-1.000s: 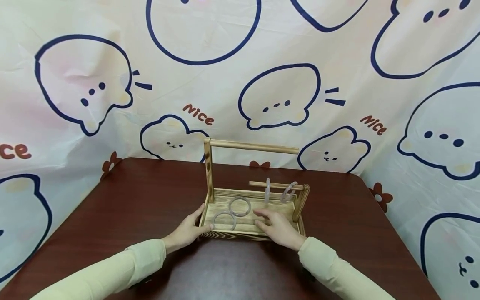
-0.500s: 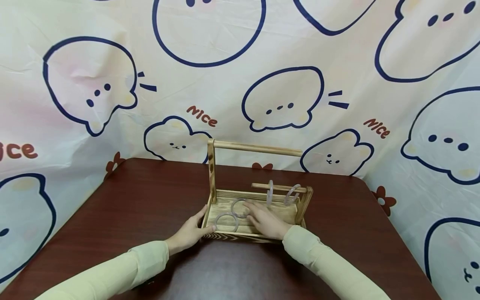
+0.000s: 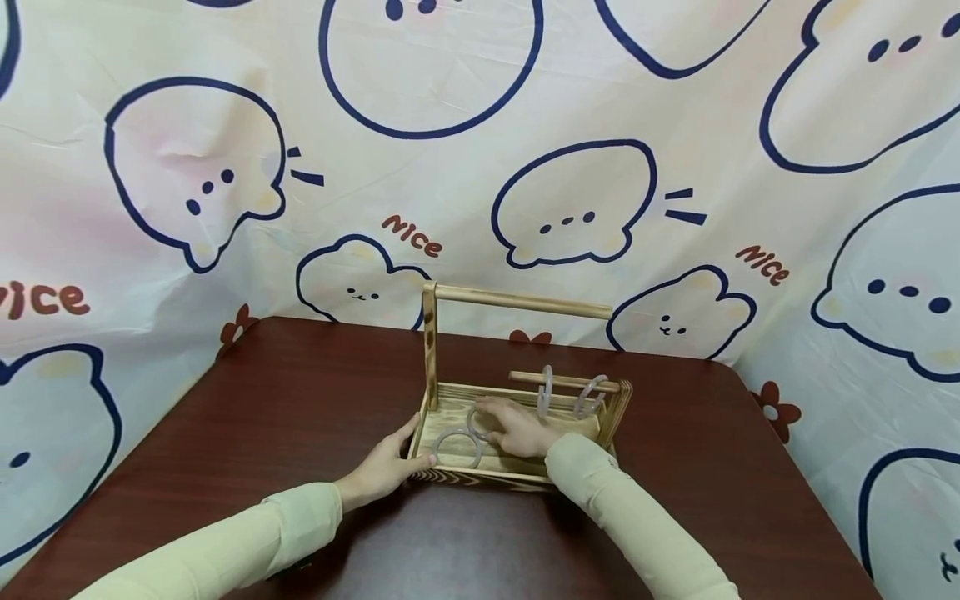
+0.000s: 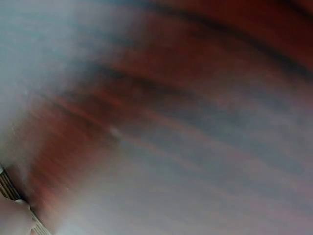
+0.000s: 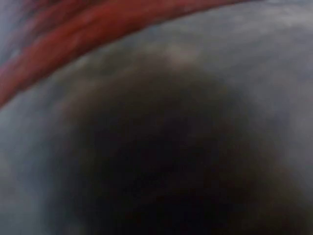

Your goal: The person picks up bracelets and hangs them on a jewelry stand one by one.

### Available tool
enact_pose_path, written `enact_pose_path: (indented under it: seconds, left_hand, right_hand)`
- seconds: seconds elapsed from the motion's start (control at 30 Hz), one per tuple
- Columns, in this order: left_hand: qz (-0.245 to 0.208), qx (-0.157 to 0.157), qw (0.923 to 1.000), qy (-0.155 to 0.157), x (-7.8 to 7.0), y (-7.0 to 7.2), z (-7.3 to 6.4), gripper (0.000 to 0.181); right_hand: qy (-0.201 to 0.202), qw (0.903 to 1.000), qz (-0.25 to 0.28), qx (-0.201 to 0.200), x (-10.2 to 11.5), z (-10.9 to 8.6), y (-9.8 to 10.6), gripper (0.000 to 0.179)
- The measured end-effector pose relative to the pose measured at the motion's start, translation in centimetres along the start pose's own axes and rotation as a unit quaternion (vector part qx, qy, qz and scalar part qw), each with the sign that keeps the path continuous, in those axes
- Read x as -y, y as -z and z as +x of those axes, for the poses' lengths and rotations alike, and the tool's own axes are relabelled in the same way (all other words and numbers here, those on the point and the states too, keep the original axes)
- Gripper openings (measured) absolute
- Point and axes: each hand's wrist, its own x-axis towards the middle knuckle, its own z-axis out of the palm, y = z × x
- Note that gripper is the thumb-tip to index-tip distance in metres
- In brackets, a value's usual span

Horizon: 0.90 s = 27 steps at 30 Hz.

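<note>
A wooden bracelet stand point(image 3: 487, 477) with a tray base stands on the table. My left hand point(image 3: 381, 468) grips its front left corner, the thumb over the rim. In the left wrist view, a fingertip point(image 4: 14, 215) lies against the stand's striped edge at the lower left. Inside the tray, my right hand point(image 3: 517, 429) has its thumb and fingers curled at a pale translucent bangle point(image 3: 470, 423) and partly hides it. A second bangle point(image 3: 479, 454) lies in front of it, by my left thumb. Blur fills the right wrist view.
Two more bangles hang on the stand's low bar point(image 3: 525, 377) at the right. A taller bar point(image 3: 517, 301) runs above the tray from the left post point(image 3: 431, 350). Dark red-brown tabletop point(image 3: 315, 392) surrounds the stand, and a printed cloth point(image 3: 450, 192) hangs behind.
My right hand has moved left across the tray to the rear bangle, its fingers curling over it. My left hand keeps its grip on the corner. The head view has shifted slightly.
</note>
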Motion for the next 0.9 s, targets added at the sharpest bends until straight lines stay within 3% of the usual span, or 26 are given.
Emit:
enact_pose_path:
  seconds: [0.3,0.57,0.9]
  left_hand:
    - [-0.007,0.000,0.9999,-0.008,0.0,-0.2,-0.1,0.082]
    - [-0.008,0.000,0.9999,-0.010,0.1,-0.2,0.0,0.082]
    - [-0.043,0.027,0.9987,-0.006,0.4,-0.1,0.0,0.083]
  right_hand:
    - [-0.029,0.9992,0.025,0.013,-0.4,0.3,-0.1,0.055]
    - [-0.064,0.9978,0.013,0.011,-1.0,0.0,-0.2,0.054]
    - [-0.087,0.9962,-0.003,0.006,-0.9,-0.8,0.3,0.068]
